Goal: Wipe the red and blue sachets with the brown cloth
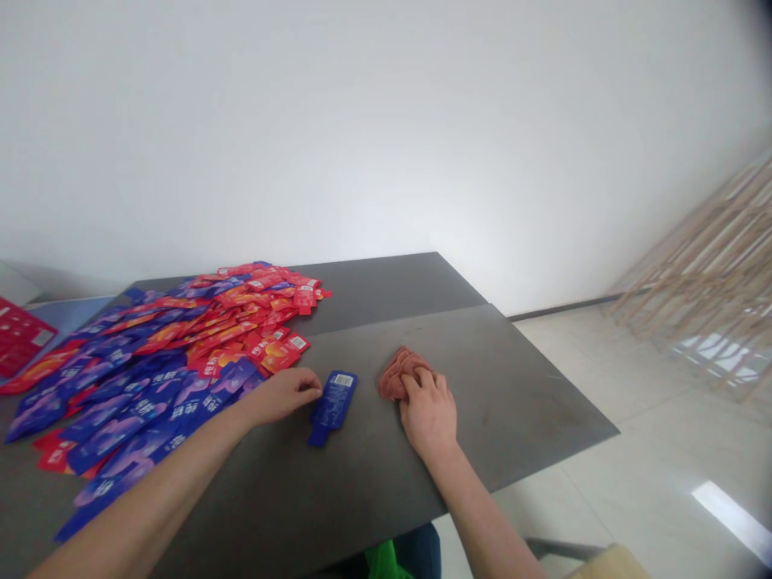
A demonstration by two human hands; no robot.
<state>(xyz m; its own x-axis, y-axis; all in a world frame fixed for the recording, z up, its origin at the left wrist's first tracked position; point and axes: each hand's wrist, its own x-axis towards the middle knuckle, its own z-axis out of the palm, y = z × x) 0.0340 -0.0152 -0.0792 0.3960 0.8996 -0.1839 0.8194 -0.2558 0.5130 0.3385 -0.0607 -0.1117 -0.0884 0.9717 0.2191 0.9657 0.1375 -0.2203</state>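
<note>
A single blue pouch point(335, 402) lies on the table with its white barcode label at the far end and its narrow spout end towards me. Just at its left edge is my left hand point(290, 394), fingers curled and drawn together, with nothing visible in them; whether the tips touch the pouch I cannot tell. To the right, my right hand point(430, 408) grips a crumpled brownish-pink cloth point(396, 373), pressing it on the tabletop. My right fingertips are partly sunk in its folds.
A large heap of red point(274, 351) and blue pouches point(129, 426) covers the table's left side. A red box point(22, 338) stands at the far left. Behind the dark table point(482, 402) rises a white wall point(386, 145). Wooden racks point(712, 273) stand on the floor at right.
</note>
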